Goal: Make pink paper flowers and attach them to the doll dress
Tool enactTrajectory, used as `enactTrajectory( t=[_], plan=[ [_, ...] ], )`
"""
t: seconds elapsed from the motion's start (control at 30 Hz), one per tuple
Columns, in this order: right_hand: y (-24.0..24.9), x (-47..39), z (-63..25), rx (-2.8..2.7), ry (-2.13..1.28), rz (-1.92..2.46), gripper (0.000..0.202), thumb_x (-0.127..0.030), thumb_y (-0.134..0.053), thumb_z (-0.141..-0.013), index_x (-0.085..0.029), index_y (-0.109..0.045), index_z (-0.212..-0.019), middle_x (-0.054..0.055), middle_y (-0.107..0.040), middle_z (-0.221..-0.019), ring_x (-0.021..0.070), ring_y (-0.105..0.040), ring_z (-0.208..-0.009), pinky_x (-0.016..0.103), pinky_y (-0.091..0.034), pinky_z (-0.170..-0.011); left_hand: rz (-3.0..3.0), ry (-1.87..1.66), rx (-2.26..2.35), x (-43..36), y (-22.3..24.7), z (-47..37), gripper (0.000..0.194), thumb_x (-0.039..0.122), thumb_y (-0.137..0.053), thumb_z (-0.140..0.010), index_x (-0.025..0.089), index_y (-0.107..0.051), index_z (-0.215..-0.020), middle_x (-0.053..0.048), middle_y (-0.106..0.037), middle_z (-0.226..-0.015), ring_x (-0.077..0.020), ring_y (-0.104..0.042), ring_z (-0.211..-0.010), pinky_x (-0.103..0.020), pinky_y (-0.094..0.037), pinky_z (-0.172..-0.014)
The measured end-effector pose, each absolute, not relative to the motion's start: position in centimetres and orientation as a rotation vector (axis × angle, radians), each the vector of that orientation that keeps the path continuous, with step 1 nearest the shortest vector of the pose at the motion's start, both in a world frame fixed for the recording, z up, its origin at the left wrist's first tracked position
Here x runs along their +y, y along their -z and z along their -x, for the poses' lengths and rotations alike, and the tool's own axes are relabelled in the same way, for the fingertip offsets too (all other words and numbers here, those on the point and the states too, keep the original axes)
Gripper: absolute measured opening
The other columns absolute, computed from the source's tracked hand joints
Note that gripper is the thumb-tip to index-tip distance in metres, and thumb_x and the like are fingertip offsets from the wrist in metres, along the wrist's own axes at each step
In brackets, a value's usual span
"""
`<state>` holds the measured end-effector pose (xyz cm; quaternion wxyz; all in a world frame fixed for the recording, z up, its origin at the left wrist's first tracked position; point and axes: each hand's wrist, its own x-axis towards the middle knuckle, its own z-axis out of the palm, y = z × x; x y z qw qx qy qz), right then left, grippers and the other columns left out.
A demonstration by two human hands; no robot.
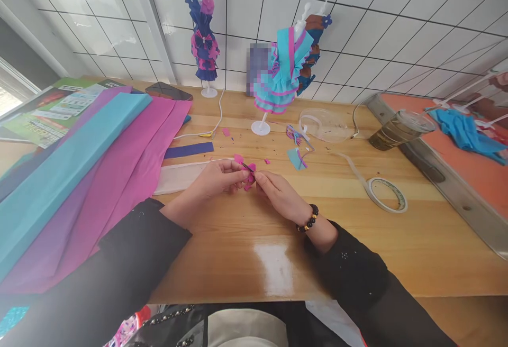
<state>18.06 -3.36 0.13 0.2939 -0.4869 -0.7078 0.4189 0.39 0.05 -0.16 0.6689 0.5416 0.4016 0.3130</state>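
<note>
Nearest the camera, a pale grey-beige fabric panel (pixel 246 331) and two black sleeves (pixel 119 259) are seen below the glossy wooden table (pixel 234 262) and over its edge. A small bright pink petal-like cluster (pixel 250 176) is held up between the two hands, just off the fingertips of each, so neither hand is clearly nearer. It is pinched by the left hand (pixel 217 176), while the fingertips of the right hand (pixel 282 194) are closed at the lower end of a thin dark tool-like sliver (pixel 247 167), seemingly gripping it. The sliver's long axis is slanted from upper left down toward the right hand, across the cluster. The cluster is partly hidden by fingers. A translucent whitish strip (pixel 178 176) is laid beside the left wrist, with a flat violet-blue strip (pixel 189 150) beyond it; a white tape roll (pixel 387 195) is set well apart, to the right.
</note>
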Motion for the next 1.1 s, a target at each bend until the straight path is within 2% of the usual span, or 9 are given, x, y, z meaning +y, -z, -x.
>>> enactTrajectory(
  t=[0.27,0.63,1.1],
  plan=[
    [-0.1,-3.4,-17.9,-1.829,-1.155,1.255,0.041,-0.045,-0.03,-0.091,-0.017,-0.049,-0.067,-0.001,-0.046,-0.06,0.0107,-0.043,-0.058,0.022,-0.034,-0.053,-1.204,-0.725,0.909,-0.1,0.4,-0.7,0.02,0.033,-0.066,-0.069,0.014,-0.061,-0.072,-0.001,-0.06,-0.062,-0.0089,-0.052,-0.053,-0.021,-0.039,-0.05],
    [0.1,-3.5,-17.7,-1.697,-1.241,1.265,0.044,-0.055,-0.032,-0.087,-0.018,-0.049,-0.068,-0.002,-0.04,-0.055,0.011,-0.036,-0.052,0.023,-0.029,-0.046,-1.098,-0.77,0.902,-0.6,0.5,-1.1,0.018,0.031,-0.068,-0.068,0.015,-0.061,-0.072,0.0,-0.06,-0.062,-0.0079,-0.051,-0.053,-0.021,-0.039,-0.052],
    [0.5,-3.7,-17.3,-1.592,-1.249,1.256,0.041,-0.051,-0.033,-0.088,-0.018,-0.047,-0.068,-0.003,-0.039,-0.056,0.0083,-0.032,-0.047,0.021,-0.028,-0.042,-1.08,-0.799,0.933,-0.9,0.6,-1.3,0.021,0.034,-0.069,-0.067,0.014,-0.062,-0.071,0.0,-0.059,-0.062,-0.0077,-0.05,-0.053,-0.022,-0.039,-0.054]
  ],
)
